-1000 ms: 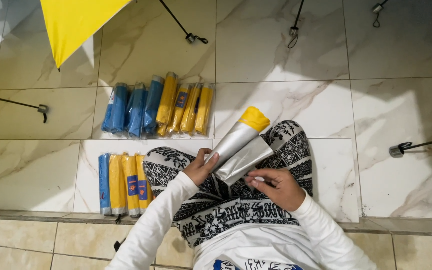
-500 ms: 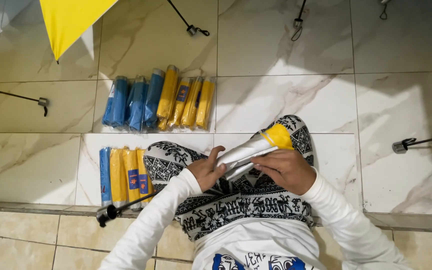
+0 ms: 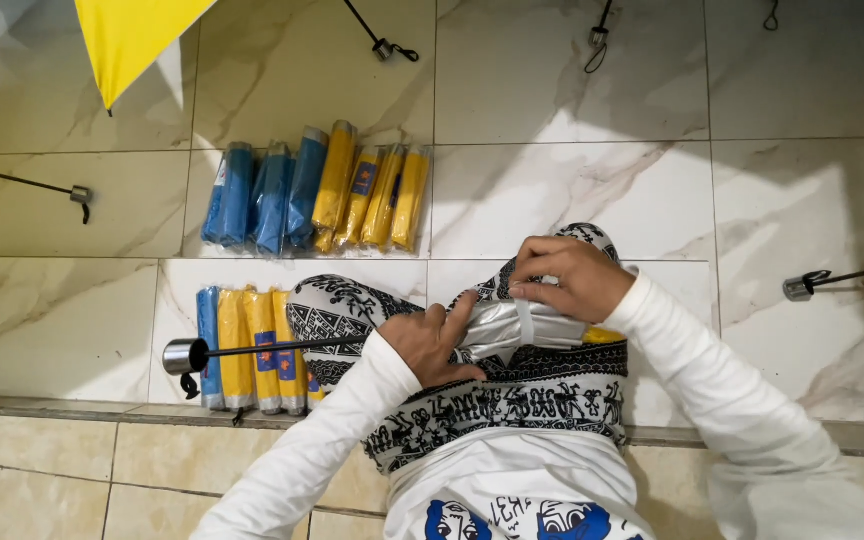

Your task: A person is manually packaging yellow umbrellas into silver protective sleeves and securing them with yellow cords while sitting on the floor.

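The folded umbrella with silver fabric and a yellow end [image 3: 527, 330] lies across the lap, long axis left to right. The left hand [image 3: 432, 345] clamps its left end — the right hand [image 3: 570, 280] pinches the white strap, fingers together. Beyond — rows of blue and yellow packed umbrellas [image 3: 317, 190] on the marble-tiled floor [image 3: 572, 190].

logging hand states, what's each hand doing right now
Left hand: closed on the silver folded umbrella.
Right hand: fingers curled over the same umbrella, by its strap.
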